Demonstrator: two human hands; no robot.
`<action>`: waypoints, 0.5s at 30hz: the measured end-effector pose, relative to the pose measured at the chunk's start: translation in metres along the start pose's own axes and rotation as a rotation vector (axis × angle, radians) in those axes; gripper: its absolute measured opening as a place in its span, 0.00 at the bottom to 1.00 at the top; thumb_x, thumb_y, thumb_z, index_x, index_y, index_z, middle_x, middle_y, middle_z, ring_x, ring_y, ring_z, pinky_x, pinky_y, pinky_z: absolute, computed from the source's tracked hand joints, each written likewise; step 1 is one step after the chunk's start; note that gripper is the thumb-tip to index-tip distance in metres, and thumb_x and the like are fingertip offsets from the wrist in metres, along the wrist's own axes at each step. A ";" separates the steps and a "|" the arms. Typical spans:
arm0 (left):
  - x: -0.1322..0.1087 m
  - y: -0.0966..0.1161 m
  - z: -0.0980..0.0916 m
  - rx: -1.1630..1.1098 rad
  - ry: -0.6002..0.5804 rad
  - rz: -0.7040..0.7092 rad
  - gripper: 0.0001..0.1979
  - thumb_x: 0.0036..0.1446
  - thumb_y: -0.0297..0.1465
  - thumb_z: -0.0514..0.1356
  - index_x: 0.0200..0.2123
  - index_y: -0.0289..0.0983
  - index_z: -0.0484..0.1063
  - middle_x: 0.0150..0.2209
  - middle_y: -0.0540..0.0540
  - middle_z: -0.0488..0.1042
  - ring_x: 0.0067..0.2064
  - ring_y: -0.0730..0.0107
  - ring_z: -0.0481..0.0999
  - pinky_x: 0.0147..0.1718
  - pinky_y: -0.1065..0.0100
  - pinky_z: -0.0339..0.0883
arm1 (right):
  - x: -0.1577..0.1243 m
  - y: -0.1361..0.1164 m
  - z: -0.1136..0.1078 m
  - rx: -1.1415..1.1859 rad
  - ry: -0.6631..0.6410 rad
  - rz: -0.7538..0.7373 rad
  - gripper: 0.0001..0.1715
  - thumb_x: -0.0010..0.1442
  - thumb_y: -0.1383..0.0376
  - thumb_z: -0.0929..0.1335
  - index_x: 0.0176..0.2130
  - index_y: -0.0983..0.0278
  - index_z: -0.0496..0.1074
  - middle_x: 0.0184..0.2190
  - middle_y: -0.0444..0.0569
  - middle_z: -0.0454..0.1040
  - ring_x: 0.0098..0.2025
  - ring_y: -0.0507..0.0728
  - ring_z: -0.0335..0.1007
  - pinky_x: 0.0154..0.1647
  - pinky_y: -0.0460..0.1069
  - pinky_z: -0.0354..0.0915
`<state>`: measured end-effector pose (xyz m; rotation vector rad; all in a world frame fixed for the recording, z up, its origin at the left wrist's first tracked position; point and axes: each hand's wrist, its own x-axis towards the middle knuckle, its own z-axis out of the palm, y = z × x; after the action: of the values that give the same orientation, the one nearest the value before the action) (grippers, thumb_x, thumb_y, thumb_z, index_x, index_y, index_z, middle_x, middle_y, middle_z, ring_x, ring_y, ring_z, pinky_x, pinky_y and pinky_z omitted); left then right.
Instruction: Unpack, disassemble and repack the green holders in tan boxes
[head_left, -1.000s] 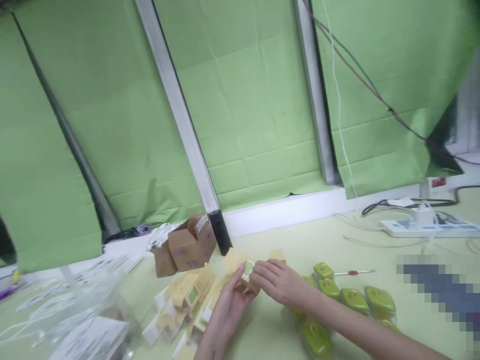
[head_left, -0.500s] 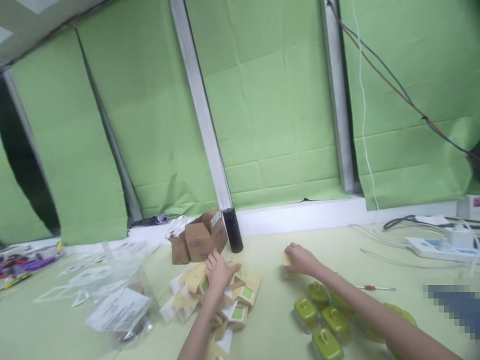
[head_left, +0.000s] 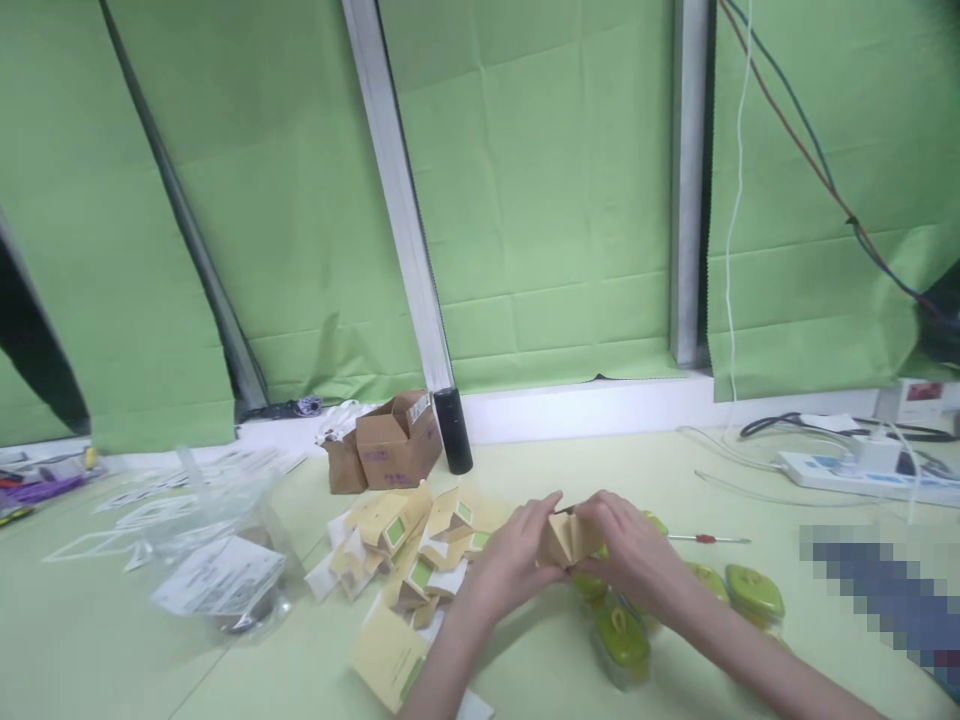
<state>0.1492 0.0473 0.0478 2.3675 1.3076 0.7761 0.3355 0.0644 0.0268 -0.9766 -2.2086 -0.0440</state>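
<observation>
Between both hands is a small tan cardboard box (head_left: 568, 538) with its flaps up. My left hand (head_left: 517, 555) grips its left side, and my right hand (head_left: 622, 545) holds its right side. Just below and beside my right hand stand several green-lidded containers (head_left: 621, 635), partly hidden by the right forearm. To the left of my left hand lies a loose pile of tan cartons (head_left: 394, 520) with green squares on them, mixed with white paper pieces.
An open brown cardboard box (head_left: 397, 445) and a black cylinder (head_left: 453, 430) stand at the back. A clear plastic bag (head_left: 225, 570) with papers lies left. Right are a red-handled screwdriver (head_left: 705, 539), a power strip (head_left: 817, 475) and cables.
My left hand has left the carton pile and moved right to the small box. My right hand, still on that box, now holds it together with the left. The view has shifted.
</observation>
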 end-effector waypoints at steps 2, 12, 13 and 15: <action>-0.008 0.000 0.005 0.030 0.018 -0.031 0.33 0.46 0.29 0.63 0.56 0.45 0.55 0.51 0.44 0.66 0.51 0.57 0.66 0.47 0.57 0.63 | -0.013 -0.003 -0.006 0.008 0.012 -0.055 0.11 0.54 0.63 0.69 0.34 0.62 0.62 0.31 0.49 0.69 0.33 0.58 0.65 0.32 0.51 0.60; -0.036 0.000 0.025 0.381 0.179 0.216 0.18 0.52 0.19 0.49 0.46 0.40 0.56 0.50 0.39 0.64 0.50 0.59 0.67 0.43 0.58 0.66 | -0.003 -0.021 -0.012 -0.048 -0.192 -0.095 0.05 0.57 0.67 0.65 0.35 0.59 0.71 0.37 0.46 0.69 0.19 0.49 0.64 0.17 0.45 0.56; -0.036 0.001 0.023 0.396 0.159 0.195 0.18 0.51 0.19 0.49 0.46 0.39 0.56 0.49 0.39 0.64 0.50 0.58 0.67 0.43 0.58 0.66 | 0.001 -0.021 -0.009 -0.061 -0.182 -0.087 0.04 0.57 0.67 0.66 0.33 0.60 0.72 0.36 0.46 0.69 0.20 0.49 0.65 0.18 0.46 0.57; -0.038 0.000 0.017 0.396 0.115 0.068 0.20 0.50 0.19 0.50 0.46 0.39 0.56 0.46 0.39 0.67 0.47 0.56 0.69 0.41 0.58 0.65 | 0.009 -0.019 -0.003 -0.046 -0.151 -0.051 0.07 0.59 0.66 0.65 0.30 0.61 0.72 0.36 0.46 0.69 0.23 0.51 0.68 0.22 0.47 0.60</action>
<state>0.1429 0.0146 0.0222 2.7200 1.5572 0.7383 0.3206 0.0558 0.0391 -0.9764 -2.3797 -0.0457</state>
